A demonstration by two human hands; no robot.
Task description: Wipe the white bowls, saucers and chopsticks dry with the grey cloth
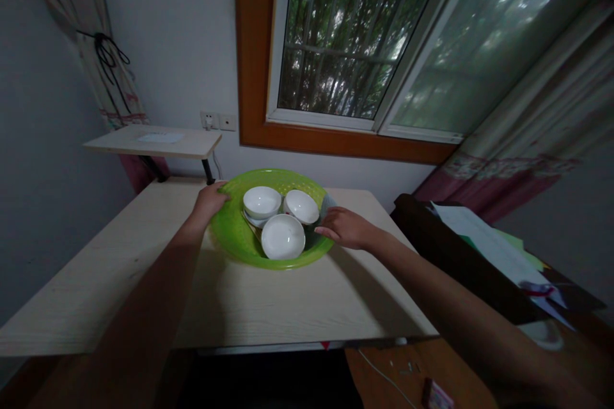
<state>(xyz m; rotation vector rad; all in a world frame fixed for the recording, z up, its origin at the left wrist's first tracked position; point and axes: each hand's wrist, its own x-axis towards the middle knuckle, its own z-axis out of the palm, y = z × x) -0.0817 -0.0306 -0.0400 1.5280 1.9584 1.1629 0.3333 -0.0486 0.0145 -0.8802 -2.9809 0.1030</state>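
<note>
A round lime-green plastic basin [235,243] is on the pale wooden table, held at both sides. My left hand [210,201] is closed on its left rim. My right hand [348,228] grips the right rim, thumb inward, beside a grey-blue piece that looks like cloth [327,203]. Inside the basin sit a white bowl [261,202] at the left, another white bowl [302,206] at the right and a third white bowl [283,238] in front, tilted towards me. Under the left bowl shows another white dish [254,220]. A thin stick-like item [251,227] lies beside it.
A small raised shelf [158,140] with paper stands at the table's back left. Behind are a wall socket [210,119] and a barred window [345,32]. A dark brown piece of furniture [432,255] with papers stands right of the table [268,307].
</note>
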